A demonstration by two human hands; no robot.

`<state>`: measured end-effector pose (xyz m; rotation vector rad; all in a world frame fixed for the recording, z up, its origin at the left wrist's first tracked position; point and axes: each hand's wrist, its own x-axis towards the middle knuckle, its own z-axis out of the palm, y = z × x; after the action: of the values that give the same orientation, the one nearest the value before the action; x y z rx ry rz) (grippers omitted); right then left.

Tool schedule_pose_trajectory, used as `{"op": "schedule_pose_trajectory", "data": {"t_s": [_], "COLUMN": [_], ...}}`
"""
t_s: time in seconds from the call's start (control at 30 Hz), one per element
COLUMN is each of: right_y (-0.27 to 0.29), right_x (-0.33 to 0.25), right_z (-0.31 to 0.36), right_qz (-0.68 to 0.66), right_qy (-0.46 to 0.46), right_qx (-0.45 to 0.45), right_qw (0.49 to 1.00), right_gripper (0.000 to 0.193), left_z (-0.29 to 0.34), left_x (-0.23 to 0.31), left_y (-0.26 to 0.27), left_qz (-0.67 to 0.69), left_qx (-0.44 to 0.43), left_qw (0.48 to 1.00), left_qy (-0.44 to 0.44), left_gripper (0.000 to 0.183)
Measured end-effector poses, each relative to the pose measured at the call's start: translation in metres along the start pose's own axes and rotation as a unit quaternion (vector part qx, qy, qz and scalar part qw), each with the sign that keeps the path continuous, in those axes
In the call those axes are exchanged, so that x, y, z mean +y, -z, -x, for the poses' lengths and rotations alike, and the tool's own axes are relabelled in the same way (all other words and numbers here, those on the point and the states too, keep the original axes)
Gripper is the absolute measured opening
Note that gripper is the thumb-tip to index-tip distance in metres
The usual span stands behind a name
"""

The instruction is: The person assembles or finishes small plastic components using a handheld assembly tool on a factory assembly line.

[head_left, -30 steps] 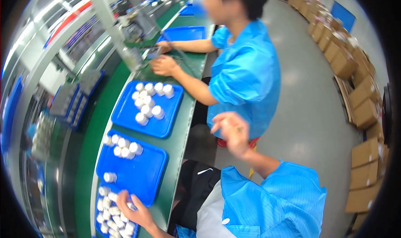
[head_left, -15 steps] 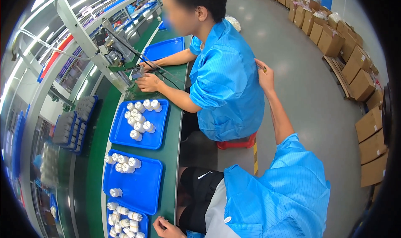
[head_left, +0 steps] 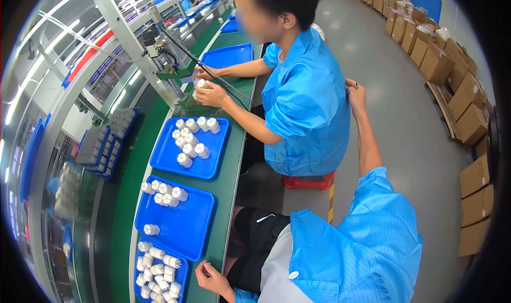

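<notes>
My left hand (head_left: pixel 212 277) rests at the front edge of the green bench, fingers curled, with nothing showing in it. Beside it lies a blue tray (head_left: pixel 182 278) full of white cylindrical parts (head_left: pixel 157 269) with prongs. My right arm reaches forward, and my right hand (head_left: pixel 357 96) is against the back of a co-worker's blue jacket (head_left: pixel 314 101). Its fingers are bent together; whether they pinch the cloth is hidden. A small dark spot shows at the fingers, too small to name.
The co-worker sits on a red stool (head_left: pixel 311 181), holding a white part (head_left: pixel 202 84) at a bench fixture (head_left: pixel 169 82). Two more blue trays (head_left: pixel 205 218) (head_left: pixel 221 159) carry several upright white parts. Cardboard boxes (head_left: pixel 434 63) line the right wall.
The view has shifted, so the bench appears farther right. My right hand's fingers have bent in closer together at the jacket. A white part now shows in the co-worker's hands.
</notes>
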<state>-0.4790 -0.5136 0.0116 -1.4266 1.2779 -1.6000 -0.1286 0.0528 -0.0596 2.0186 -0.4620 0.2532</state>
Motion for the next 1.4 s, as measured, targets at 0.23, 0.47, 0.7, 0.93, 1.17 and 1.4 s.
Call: {"op": "schedule_pose_trajectory", "data": {"t_s": [0.23,0.47,0.7,0.93,1.17,1.4], "right_y": [-0.012,0.009,-0.006,0.005,0.031,-0.069], "right_x": [-0.012,-0.021,-0.009,0.039,0.085,0.096], "right_z": [-0.029,-0.054,-0.037,-0.044,-0.007,0.200], "right_qz": [-0.004,0.006,0.012,0.023,-0.048,0.007], "right_qy": [0.080,0.057,0.034,-0.033,0.115,0.008], "right_qx": [-0.013,0.024,-0.059,0.031,0.181,0.025], "right_qw": [0.997,0.998,0.998,0.999,0.976,1.000], "right_gripper": [0.043,0.044,0.042,0.029,0.018,0.014], "left_z": [0.001,0.001,0.004,0.000,-0.055,-0.188], "left_x": [0.003,-0.006,0.000,-0.014,0.008,0.014], "left_y": [0.000,-0.003,0.005,0.002,0.034,0.031], "left_qz": [-0.003,0.009,-0.007,0.050,0.056,-0.130], "left_qx": [0.005,0.007,-0.005,-0.001,0.032,0.002], "left_qw": [1.000,1.000,1.000,0.999,0.995,0.987], "left_qy": [-0.005,-0.015,0.004,-0.011,-0.076,-0.093], "left_gripper": [0.012,0.012,0.011,0.007,0.008,0.035]}}
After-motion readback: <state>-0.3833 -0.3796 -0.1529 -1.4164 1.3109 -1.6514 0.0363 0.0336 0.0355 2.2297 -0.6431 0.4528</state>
